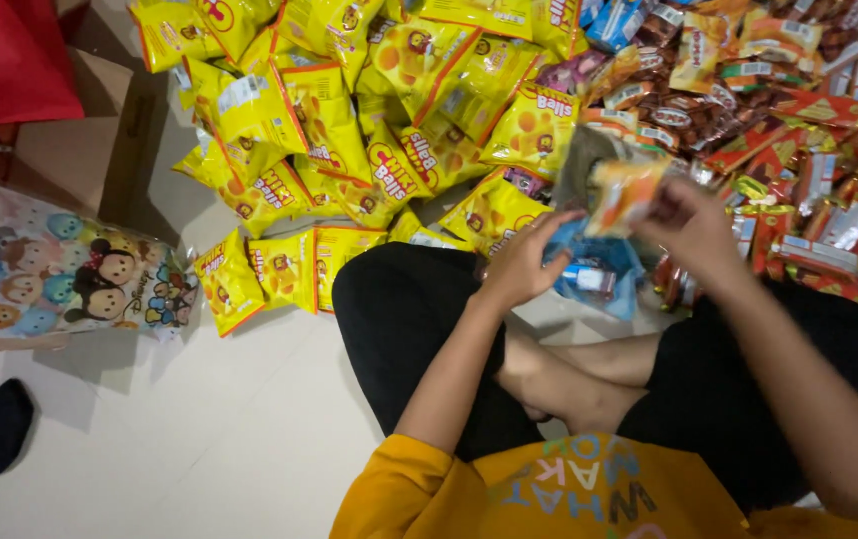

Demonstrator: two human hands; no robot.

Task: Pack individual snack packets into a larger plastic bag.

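I sit cross-legged on a pale floor. My right hand (690,228) holds a blurred orange snack packet (624,192) above a blue bag (596,269) that rests between my knees. My left hand (524,262) grips the near edge of that blue bag, fingers curled over it. A small packet shows inside the bag. The orange packet is smeared by motion, so its details are unclear.
A heap of yellow snack bags (349,120) lies ahead and to the left. Red and brown wrapped sweets (808,130) pile up at the right. A cartoon-print bag (59,265) lies at the left beside a cardboard box (79,140) and red cloth (4,55).
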